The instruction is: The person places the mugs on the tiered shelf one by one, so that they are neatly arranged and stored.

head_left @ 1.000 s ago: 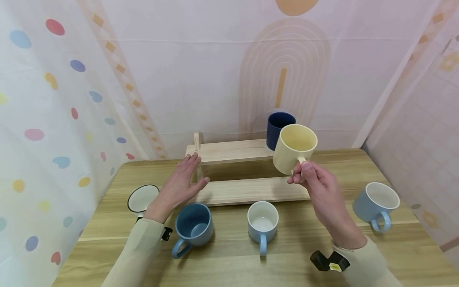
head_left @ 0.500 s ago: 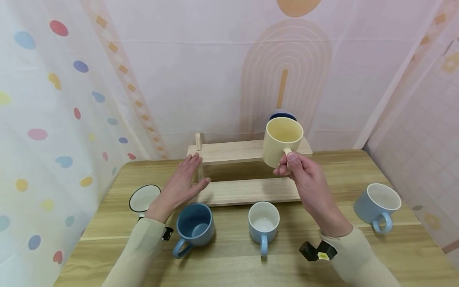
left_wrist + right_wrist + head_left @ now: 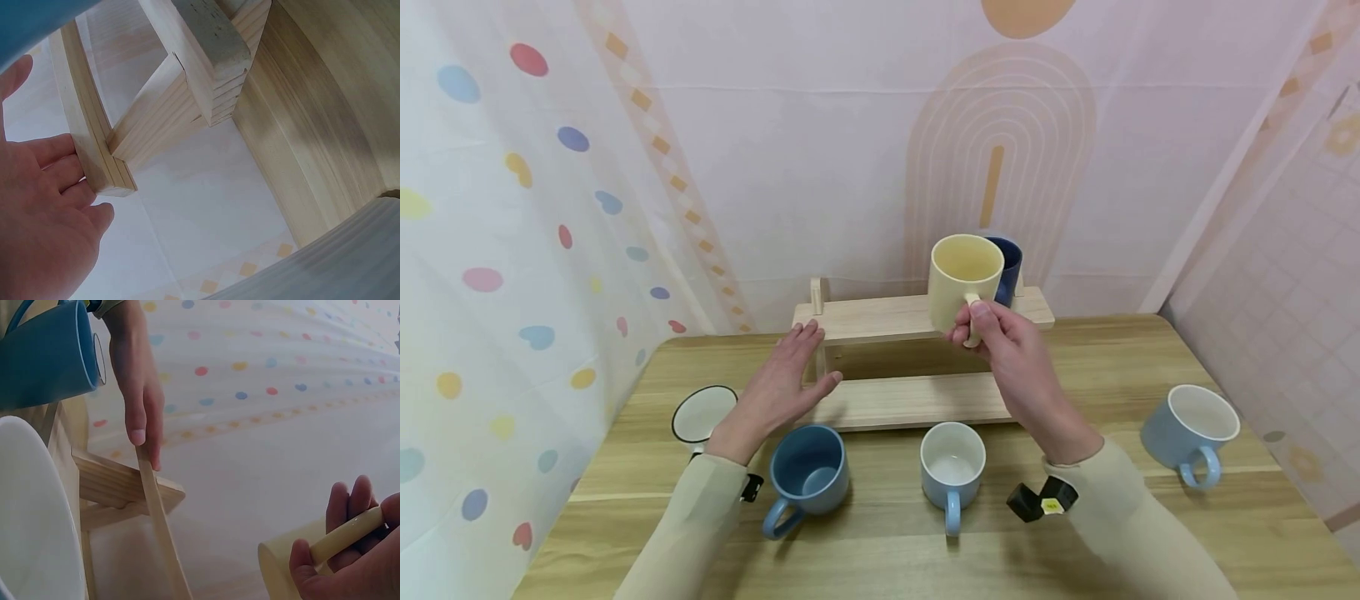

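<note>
My right hand (image 3: 1011,350) grips a pale yellow mug (image 3: 958,287) by its handle, thumb on top. In the head view the mug is upright and overlaps the upper board of a two-tier wooden rack (image 3: 880,318), just left of a navy mug (image 3: 1009,267) that it partly hides. My left hand (image 3: 778,392) has its fingers extended, with the fingertips at the left end of the upper board. In the left wrist view those fingers (image 3: 62,172) touch the board's end. The right wrist view shows the yellow handle (image 3: 347,534) within my right fingers.
In front of the rack stand a blue mug (image 3: 808,471) and a light-blue mug with white inside (image 3: 951,467). A white dark-rimmed mug (image 3: 700,417) is partly behind my left arm. Another light-blue mug (image 3: 1187,429) stands at the right. A patterned curtain (image 3: 820,167) hangs behind the table (image 3: 895,558).
My right hand has carried the yellow mug leftward along the upper board, from in front of the navy mug to its left. My left hand stays at the rack's left end.
</note>
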The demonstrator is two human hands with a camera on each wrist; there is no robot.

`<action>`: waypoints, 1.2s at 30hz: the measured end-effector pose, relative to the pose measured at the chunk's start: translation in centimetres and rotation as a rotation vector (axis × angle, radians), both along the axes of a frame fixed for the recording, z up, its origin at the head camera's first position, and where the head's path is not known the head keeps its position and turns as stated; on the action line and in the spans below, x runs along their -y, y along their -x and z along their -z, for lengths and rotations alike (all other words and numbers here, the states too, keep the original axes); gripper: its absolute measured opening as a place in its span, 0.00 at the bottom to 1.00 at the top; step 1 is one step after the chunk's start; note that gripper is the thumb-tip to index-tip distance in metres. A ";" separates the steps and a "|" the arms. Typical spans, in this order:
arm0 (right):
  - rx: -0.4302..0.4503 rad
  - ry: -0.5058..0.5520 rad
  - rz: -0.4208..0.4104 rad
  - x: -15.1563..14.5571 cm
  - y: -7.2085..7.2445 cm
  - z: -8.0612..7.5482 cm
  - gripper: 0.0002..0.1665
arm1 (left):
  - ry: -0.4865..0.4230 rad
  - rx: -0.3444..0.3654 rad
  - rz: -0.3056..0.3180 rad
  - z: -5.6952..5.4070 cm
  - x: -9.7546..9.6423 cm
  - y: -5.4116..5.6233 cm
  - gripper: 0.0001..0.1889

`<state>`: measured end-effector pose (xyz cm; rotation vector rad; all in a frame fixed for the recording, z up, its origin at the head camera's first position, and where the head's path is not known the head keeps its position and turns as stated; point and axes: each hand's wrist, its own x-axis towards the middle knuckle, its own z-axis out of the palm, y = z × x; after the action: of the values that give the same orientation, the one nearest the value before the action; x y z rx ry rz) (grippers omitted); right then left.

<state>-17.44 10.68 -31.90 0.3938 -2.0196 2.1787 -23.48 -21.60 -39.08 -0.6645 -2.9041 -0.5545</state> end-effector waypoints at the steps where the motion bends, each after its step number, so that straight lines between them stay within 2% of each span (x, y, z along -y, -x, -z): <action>1: 0.011 0.005 -0.008 0.1 0.2 0.0 0.22 | -0.001 0.000 0.001 0.0 0.0 0.0 0.43; 13: 0.105 0.012 -0.039 1.3 2.9 0.2 0.21 | -0.007 0.001 0.000 -0.1 0.0 0.0 0.43; 28: 0.177 -0.004 -0.044 2.9 5.2 0.6 0.23 | 0.003 0.001 -0.008 -0.1 0.0 0.1 0.44; 36: 0.223 -0.010 -0.017 3.2 6.2 1.0 0.23 | -0.004 0.006 -0.009 0.0 -0.2 0.0 0.43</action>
<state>-23.68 7.53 -32.87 0.1764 -2.1454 2.3149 -23.48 -21.43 -39.07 -0.6494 -2.9091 -0.5619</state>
